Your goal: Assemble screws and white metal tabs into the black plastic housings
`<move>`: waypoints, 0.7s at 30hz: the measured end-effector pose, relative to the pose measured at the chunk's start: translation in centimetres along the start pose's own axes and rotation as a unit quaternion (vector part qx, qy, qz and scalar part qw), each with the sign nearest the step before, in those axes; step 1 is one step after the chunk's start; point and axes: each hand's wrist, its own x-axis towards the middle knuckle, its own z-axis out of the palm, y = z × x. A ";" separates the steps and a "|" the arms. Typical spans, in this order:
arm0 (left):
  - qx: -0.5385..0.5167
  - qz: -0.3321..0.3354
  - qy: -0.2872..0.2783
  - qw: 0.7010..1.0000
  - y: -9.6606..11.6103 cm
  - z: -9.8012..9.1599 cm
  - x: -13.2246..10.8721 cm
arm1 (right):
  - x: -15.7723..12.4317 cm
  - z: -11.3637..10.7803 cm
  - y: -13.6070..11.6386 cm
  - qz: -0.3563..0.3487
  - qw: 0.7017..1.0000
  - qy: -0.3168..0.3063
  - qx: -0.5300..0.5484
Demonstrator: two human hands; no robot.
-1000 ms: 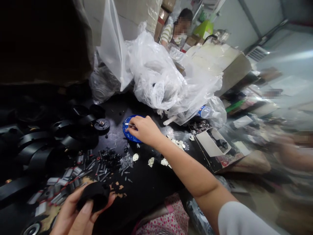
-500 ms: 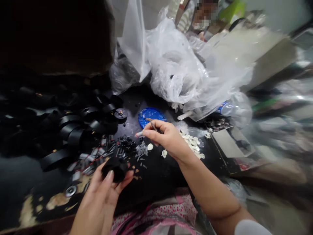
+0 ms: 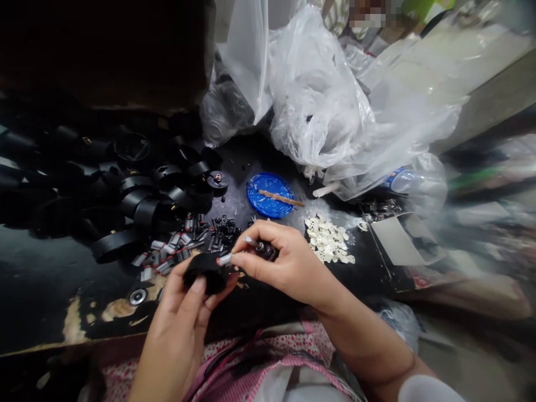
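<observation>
My left hand (image 3: 178,312) is wrapped round a black round cup-shaped part (image 3: 205,273), its hollow side tilted up. Between thumb and forefinger, my right hand (image 3: 280,257) pinches a small silver cylinder with a red end (image 3: 225,259), right at the black part's rim; whether they touch I cannot tell. A dark tool with a metal tip (image 3: 264,249) is also tucked in the right hand, its kind unclear. Beyond the hands, a brown stick (image 3: 278,197) lies across a blue lid (image 3: 253,205) smeared with clear paste.
Silver cylinders (image 3: 163,254), small springs (image 3: 196,230) and pale flat pieces (image 3: 329,240) lie in piles. Many black round parts (image 3: 144,206) crowd the left. Clear plastic bags (image 3: 318,100) fill the back; an open box (image 3: 402,240) stands right.
My right hand has come down and left, bringing the silver cylinder to the black part in my left hand. The view has shifted, and more of the blue lid and stick shows.
</observation>
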 end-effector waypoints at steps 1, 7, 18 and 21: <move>0.020 0.012 0.011 1.000 0.0 -0.2 -0.2 | -0.1 0.0 -0.1 -0.014 1.000 0.004 -0.026; 0.096 0.038 0.017 0.994 0.3 -0.2 -0.6 | -1.0 -0.4 -0.5 -0.087 0.988 -0.003 -0.125; 0.147 -0.095 -0.070 0.982 -0.7 -3.2 -1.5 | -2.8 -0.8 1.7 0.148 0.938 -0.198 0.245; 0.179 -0.082 -0.075 0.978 -0.8 -3.7 -1.6 | -3.1 -0.6 1.9 0.174 0.929 -0.204 0.254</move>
